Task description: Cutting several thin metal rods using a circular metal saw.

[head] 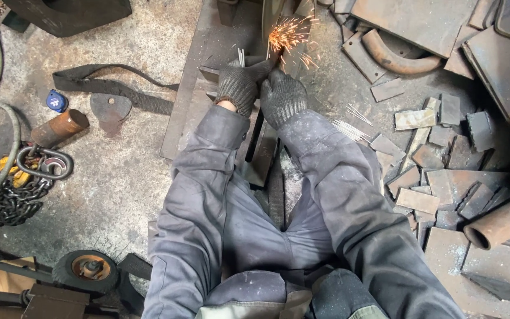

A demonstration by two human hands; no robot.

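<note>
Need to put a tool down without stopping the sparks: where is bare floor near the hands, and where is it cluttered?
Bare concrete lies left of the steel plate, between the black strap above and the small wheel below. The chain and rusty cylinder border it at far left. Right of the right hand, metal offcuts crowd the floor. The left hand sits beside the sparks.

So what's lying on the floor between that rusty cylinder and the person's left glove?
In the head view, a dark strap and a round metal disc lie between the rusty cylinder and left hand.
</note>
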